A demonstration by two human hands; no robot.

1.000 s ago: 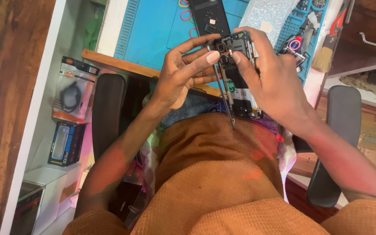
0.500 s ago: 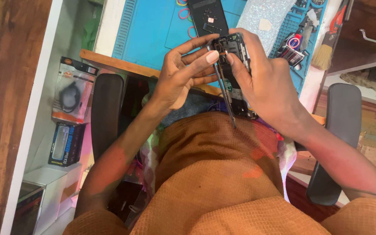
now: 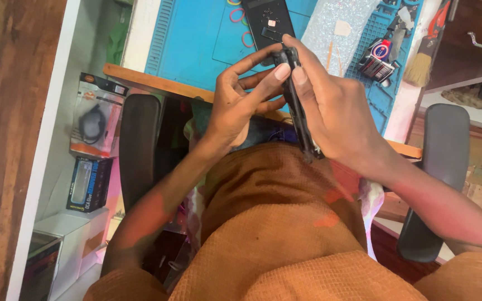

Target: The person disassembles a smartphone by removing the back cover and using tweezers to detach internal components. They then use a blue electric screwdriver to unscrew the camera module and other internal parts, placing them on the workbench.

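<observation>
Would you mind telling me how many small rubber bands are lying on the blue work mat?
3: a yellow rubber band at the top edge, a pink rubber band just below it, and a second pink band lower, beside the black phone. More may be hidden by the hands.

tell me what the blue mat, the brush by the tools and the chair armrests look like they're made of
The blue mat looks like soft rubber or silicone: matte, with moulded ridges and trays. The brush has pale straw-like bristles, likely natural or nylon fibre; its handle is hard to make out. The chair armrests look like black matte plastic or dense foam, smooth and rounded; the picture cannot settle which.
</observation>
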